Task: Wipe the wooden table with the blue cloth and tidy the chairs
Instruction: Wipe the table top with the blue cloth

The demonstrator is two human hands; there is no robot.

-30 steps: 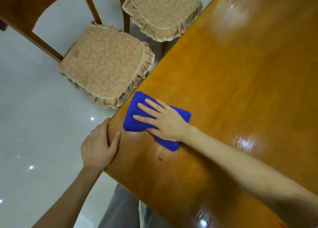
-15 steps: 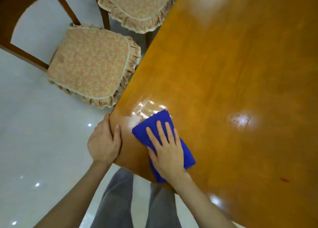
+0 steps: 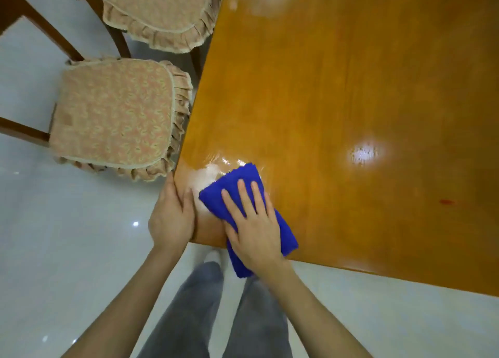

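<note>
The right hand (image 3: 252, 224) presses flat, fingers straight, on the folded blue cloth (image 3: 280, 230) at the corner of the glossy orange-brown wooden worktop (image 3: 337, 87). The left hand (image 3: 172, 220) grips the worktop edge. Risk: the cloth overhangs the near edge and could slip off.

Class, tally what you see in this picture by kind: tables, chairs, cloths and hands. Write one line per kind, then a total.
Tables: 1, the wooden table
Chairs: 2, the near chair and the far chair
Cloths: 1, the blue cloth
Hands: 2, the left hand and the right hand
Total: 6
</note>
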